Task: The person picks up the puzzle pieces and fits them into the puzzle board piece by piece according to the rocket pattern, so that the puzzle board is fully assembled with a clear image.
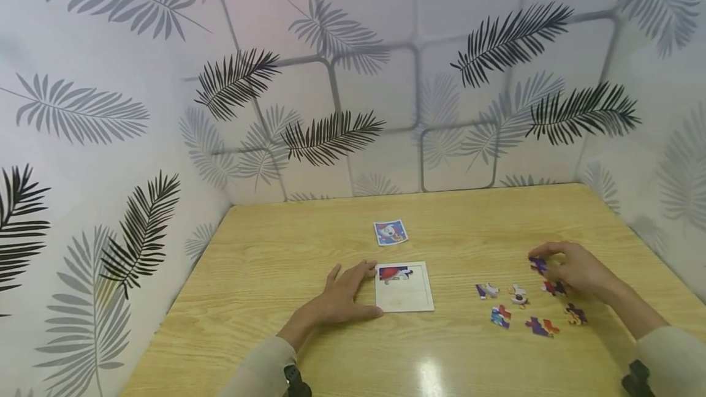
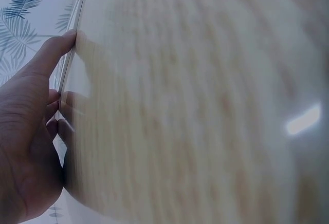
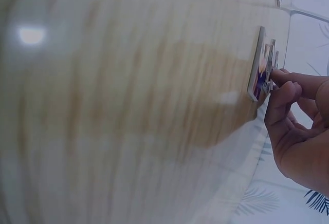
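A white square puzzle board (image 1: 405, 296) lies on the table, with assembled pieces (image 1: 393, 273) showing red and purple in its upper left corner. My left hand (image 1: 347, 296) rests along the board's left side, thumb at the lower corner and fingers at the upper one. In the left wrist view the thumb of the left hand (image 2: 31, 106) touches the board's thin edge. Over on the right, my right hand (image 1: 579, 271) pinches a purple puzzle piece (image 1: 537, 264) between thumb and finger. The right wrist view shows the right hand (image 3: 300, 116) with its fingertips at the pieces, seen nearly edge-on.
Several loose puzzle pieces lie around the right hand: a white one (image 1: 518, 294), a blue and red one (image 1: 501, 316), a purple and orange one (image 1: 542, 326), a dark one (image 1: 576, 313). Behind the board lies a small picture card (image 1: 390, 233). A patterned wall borders the wooden table (image 1: 287, 244).
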Motion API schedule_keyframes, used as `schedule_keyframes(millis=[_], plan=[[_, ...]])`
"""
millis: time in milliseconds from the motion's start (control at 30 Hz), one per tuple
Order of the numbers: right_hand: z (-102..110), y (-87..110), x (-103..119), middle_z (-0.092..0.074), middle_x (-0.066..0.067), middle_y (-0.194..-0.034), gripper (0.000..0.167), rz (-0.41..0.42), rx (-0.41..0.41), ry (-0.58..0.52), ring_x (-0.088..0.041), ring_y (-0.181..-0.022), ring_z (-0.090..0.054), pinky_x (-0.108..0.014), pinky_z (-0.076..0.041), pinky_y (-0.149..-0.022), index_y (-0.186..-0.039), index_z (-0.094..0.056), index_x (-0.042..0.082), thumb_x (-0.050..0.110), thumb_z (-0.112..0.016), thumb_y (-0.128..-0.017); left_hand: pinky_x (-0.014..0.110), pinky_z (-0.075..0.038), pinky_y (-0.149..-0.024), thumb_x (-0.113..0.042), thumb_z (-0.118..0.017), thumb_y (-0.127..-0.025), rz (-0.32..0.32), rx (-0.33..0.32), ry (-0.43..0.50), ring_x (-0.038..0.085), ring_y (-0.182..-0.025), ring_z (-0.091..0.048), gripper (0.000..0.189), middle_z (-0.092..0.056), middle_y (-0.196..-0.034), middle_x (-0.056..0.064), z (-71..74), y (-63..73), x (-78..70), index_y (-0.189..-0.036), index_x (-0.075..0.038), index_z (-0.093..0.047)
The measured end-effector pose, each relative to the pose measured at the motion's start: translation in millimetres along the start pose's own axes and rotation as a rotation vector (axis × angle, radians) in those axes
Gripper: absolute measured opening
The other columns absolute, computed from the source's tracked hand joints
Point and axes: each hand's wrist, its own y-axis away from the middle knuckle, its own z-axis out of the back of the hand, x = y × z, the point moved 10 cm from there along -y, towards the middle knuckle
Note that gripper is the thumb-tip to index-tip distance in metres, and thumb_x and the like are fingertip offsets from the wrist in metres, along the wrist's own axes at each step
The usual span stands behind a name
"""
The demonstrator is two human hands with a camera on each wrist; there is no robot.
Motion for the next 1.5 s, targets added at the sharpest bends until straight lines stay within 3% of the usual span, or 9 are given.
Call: schedule_keyframes(millis=[233, 467, 633, 800, 933, 1033, 1200, 1367, 1500], plan=[[3.3, -2.0, 2.2, -0.058, -0.032, -0.124, 0.043, 0.005, -0.047, 0.091, -0.013, -0.049, -0.046, -0.03, -0.045, -0.042, -0.129, -0.061, -0.004, 0.001, -0.062, -0.086, 0.06, 0.005, -0.123, -0.063, -0.066, -0.085, -0.006, -0.004, -0.01, 0.02, -0.156, -0.014, 0.091, -0.028, -0.165, -0.005, 3.3, -0.9, -1.5, -0.156, -0.018, -0.03], [2.7, -4.3, 9.4, -0.063, -0.029, -0.119, 0.041, 0.034, -0.057, 0.163, -0.021, -0.087, -0.059, -0.029, -0.049, -0.065, -0.126, -0.064, -0.002, 0.013, -0.072, -0.088, 0.058, 0.006, -0.123, -0.065, -0.066, -0.085, -0.001, 0.004, -0.011, 0.017, -0.156, -0.013, 0.087, -0.024, -0.166, -0.008, 1.3, -0.4, 0.1, -0.153, -0.019, -0.037], [-0.7, -6.6, 15.3, -0.059, -0.031, -0.128, 0.043, 0.029, -0.03, 0.128, -0.026, -0.094, -0.066, -0.031, -0.054, -0.067, -0.131, -0.062, 0.003, 0.022, -0.07, -0.092, 0.058, 0.006, -0.123, -0.065, -0.066, -0.085, -0.006, -0.005, -0.006, 0.017, -0.156, -0.013, 0.087, -0.023, -0.166, -0.008, 2.1, -0.1, -0.5, -0.153, -0.019, -0.037], [-5.6, -7.4, 26.4, -0.058, -0.03, -0.129, 0.042, 0.058, -0.002, 0.058, -0.038, -0.105, -0.067, -0.03, -0.056, -0.065, -0.132, -0.062, 0.003, 0.02, -0.068, -0.094, 0.059, 0.006, -0.123, -0.065, -0.066, -0.085, -0.012, -0.011, -0.008, 0.018, -0.156, -0.013, 0.086, -0.024, -0.166, -0.008, 3.1, -0.4, -1.9, -0.152, -0.019, -0.038], [-11.6, -8.9, 34.2, -0.057, -0.028, -0.13, 0.041, 0.07, 0.02, 0.003, -0.028, -0.087, -0.07, -0.03, -0.054, -0.055, -0.133, -0.061, 0.003, 0.016, -0.067, -0.095, 0.059, 0.005, -0.123, -0.064, -0.067, -0.085, -0.012, -0.015, -0.008, 0.018, -0.156, -0.014, 0.086, -0.024, -0.166, -0.008, 3.7, -0.2, -1.9, -0.152, -0.019, -0.038], [-16.4, -10.8, 40.1, -0.058, -0.026, -0.129, 0.04, 0.067, 0.023, -0.024, -0.018, -0.069, -0.063, -0.03, -0.048, -0.044, -0.133, -0.061, 0.004, 0.016, -0.066, -0.095, 0.059, 0.005, -0.123, -0.064, -0.067, -0.085, -0.012, -0.013, -0.012, 0.019, -0.156, -0.014, 0.086, -0.024, -0.166, -0.007, 2.6, -0.4, -0.3, -0.152, -0.019, -0.038], [-24.3, -16.2, 53.5, -0.061, -0.023, -0.126, 0.038, 0.118, 0.007, 0.008, -0.015, -0.076, -0.06, -0.027, -0.046, -0.046, -0.13, -0.064, 0.006, 0.014, -0.067, -0.093, 0.058, 0.007, -0.123, -0.066, -0.066, -0.085, -0.001, -0.005, -0.01, 0.018, -0.156, -0.013, 0.088, -0.024, -0.166, -0.008, -0.5, -0.6, 2.7, -0.153, -0.02, -0.037], [-36.8, -23.1, 64.7, -0.061, -0.024, -0.125, 0.037, 0.147, 0.024, -0.022, -0.007, -0.054, -0.046, -0.022, -0.041, -0.043, -0.128, -0.065, 0.006, 0.01, -0.066, -0.091, 0.057, 0.006, -0.123, -0.066, -0.066, -0.085, 0.001, -0.006, -0.013, 0.017, -0.156, -0.013, 0.087, -0.023, -0.166, -0.009, -1.1, -0.2, 2.5, -0.154, -0.02, -0.037], [-47.8, -27.3, 71.5, -0.059, -0.026, -0.126, 0.037, 0.148, 0.055, -0.07, -0.007, -0.053, -0.043, -0.022, -0.037, -0.04, -0.128, -0.065, 0.004, 0.007, -0.065, -0.091, 0.058, 0.006, -0.123, -0.065, -0.065, -0.085, -0.004, -0.007, -0.013, 0.017, -0.156, -0.013, 0.086, -0.023, -0.166, -0.009, -0.5, 0.4, 1.4, -0.153, -0.02, -0.038]])
